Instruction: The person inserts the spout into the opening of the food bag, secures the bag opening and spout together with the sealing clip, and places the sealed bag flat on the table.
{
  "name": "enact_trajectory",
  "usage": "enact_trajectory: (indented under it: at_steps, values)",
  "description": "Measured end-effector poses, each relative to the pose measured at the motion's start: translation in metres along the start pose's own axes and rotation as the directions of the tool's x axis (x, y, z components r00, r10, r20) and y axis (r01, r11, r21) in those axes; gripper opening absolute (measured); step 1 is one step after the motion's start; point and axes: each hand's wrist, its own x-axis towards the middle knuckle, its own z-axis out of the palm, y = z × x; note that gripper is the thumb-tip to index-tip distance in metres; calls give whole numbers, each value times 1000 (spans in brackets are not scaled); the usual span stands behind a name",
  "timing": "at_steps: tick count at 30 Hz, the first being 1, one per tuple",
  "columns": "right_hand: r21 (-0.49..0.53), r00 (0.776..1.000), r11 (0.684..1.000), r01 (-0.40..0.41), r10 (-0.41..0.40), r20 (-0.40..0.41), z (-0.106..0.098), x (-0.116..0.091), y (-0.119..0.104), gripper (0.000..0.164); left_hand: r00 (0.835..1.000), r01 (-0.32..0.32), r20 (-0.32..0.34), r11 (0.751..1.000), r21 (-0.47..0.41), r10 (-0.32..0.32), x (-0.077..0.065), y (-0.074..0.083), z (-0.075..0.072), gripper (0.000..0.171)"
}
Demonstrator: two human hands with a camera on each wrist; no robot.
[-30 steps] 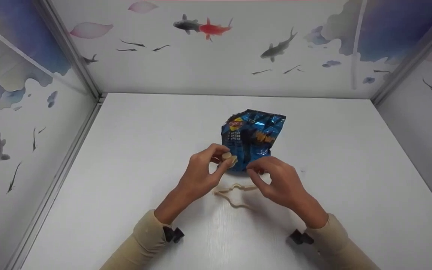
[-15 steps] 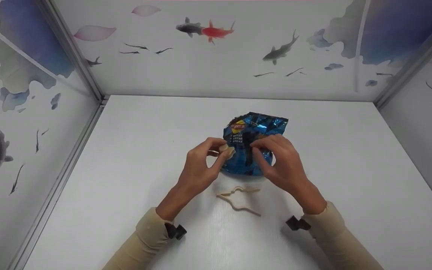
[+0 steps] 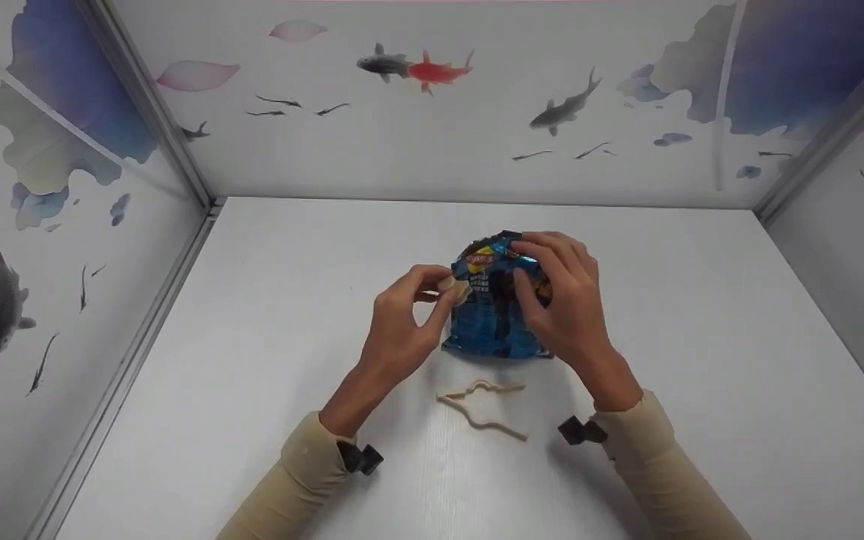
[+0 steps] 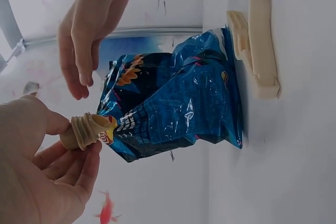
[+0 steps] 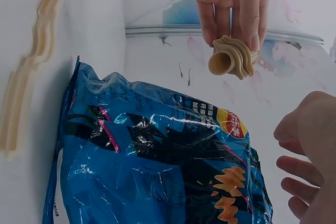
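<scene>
My left hand point(image 3: 407, 319) pinches a small beige screw cap point(image 4: 84, 131), hollow and ridged round the outside, between thumb and fingers. It is held beside the upper left of a blue chip bag point(image 3: 496, 322). The bag stands upright, its top crumpled, with a yellow-and-red logo and orange chip pictures on the front. My right hand point(image 3: 567, 289) is by the bag's top right, thumb and fingers apart and holding nothing. Both wrist views show a gap between its fingers and the bag. On the table, in front of the bag, lies a beige bag clip point(image 3: 481, 421), its two arms spread.
The white table point(image 3: 289, 300) is enclosed by white panels point(image 3: 447, 142) printed with fish and leaves. Metal rails point(image 3: 196, 187) run along the corners. A small black device point(image 3: 361, 457) sits on each wrist.
My right hand has moved up from the bag's lower front to its top right, and its fingers have spread. My left hand, still pinching the cap, has risen slightly.
</scene>
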Motion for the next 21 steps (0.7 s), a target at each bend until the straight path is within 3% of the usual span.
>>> enact_trajectory:
  at_steps: [11,21]
  values:
    - [-97,995,993,-65,72,67,1,2,12,44,1000,-3,-20,1000,28,3,7,-5,3,28]
    - [-70,995,994,-81,85,57,1,3,16,41,996,-5,-87,1000,9,6,22,-5,8,29]
